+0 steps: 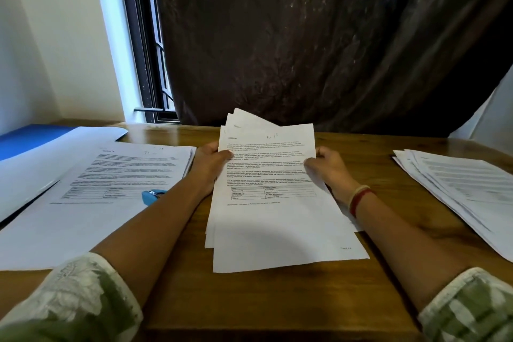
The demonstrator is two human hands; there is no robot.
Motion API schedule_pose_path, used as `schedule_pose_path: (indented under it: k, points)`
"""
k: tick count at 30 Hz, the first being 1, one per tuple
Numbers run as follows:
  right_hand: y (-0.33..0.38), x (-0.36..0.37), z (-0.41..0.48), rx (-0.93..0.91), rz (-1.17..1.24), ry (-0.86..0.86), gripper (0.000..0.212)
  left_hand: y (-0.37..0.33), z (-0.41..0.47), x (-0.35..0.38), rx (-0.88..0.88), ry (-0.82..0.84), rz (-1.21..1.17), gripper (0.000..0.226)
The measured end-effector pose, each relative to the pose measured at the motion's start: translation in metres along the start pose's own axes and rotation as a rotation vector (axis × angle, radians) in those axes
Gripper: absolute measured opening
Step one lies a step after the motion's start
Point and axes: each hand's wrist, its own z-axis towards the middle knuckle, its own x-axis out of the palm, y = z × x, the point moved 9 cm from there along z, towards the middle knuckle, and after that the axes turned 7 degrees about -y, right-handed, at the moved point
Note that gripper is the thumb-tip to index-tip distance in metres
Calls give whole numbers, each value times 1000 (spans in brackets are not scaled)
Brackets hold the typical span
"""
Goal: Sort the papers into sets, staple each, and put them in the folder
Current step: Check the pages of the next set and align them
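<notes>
The fanned papers (272, 197) in mid-frame are pinched by the left hand (209, 162) and right hand (331, 168); unaligned, they may be mis-stapled.

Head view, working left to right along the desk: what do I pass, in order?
blue folder → stack of printed sheets → left hand → fanned sheaf, gripped at both side edges → right hand → spread pile of papers
</notes>
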Motion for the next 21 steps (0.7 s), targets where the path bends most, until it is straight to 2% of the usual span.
schedule_pose_path:
  k: [5,9,11,16,19,21]
  points:
    - [4,-6,-5,3,186,-12,32,3,-1,1,-44,40,-145,22]
    - [0,-13,-2,126,323,-57,39,2,0,4,-68,37,-225,15]
    - [-2,-16,0,123,319,-62,37,3,1,4,-78,5,-201,12]
    - [1,-13,0,82,283,76,24,5,3,4,-114,-18,-195,11]
    - [8,-6,-3,105,341,214,28,9,7,3,-137,-42,-177,9]
    - [12,-4,-7,95,325,241,32,12,9,1,-151,-59,-155,7]
